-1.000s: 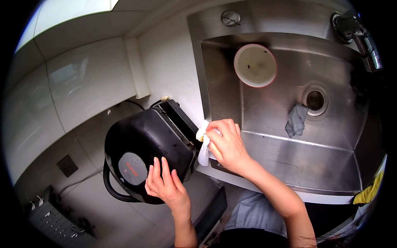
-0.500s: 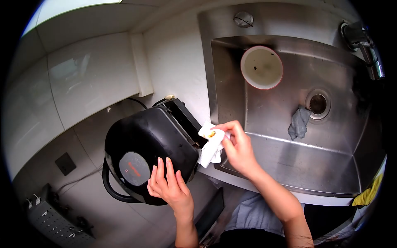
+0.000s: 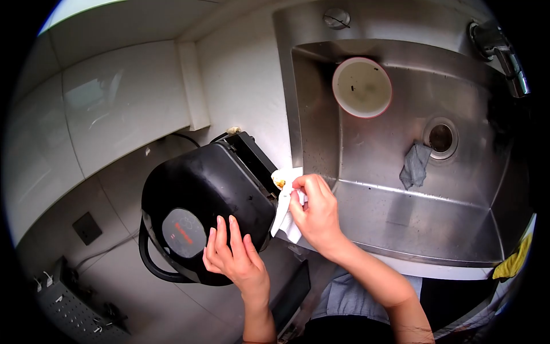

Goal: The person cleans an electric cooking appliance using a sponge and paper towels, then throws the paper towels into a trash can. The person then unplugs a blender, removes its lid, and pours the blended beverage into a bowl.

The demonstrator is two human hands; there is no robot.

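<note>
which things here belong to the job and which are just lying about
Seemingly in use:
stained white tissue, pinched in the right hand
black appliance, under the left hand

Seemingly lying about:
bowl in the sink
grey cloth by the drain
yellow cloth

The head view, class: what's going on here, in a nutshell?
A person's left hand rests on the lid of a black appliance. The right hand pinches a stained white tissue close to the appliance's edge, beside the sink. In the sink are a pale bowl with dark specks and a grey cloth near the drain.
</note>
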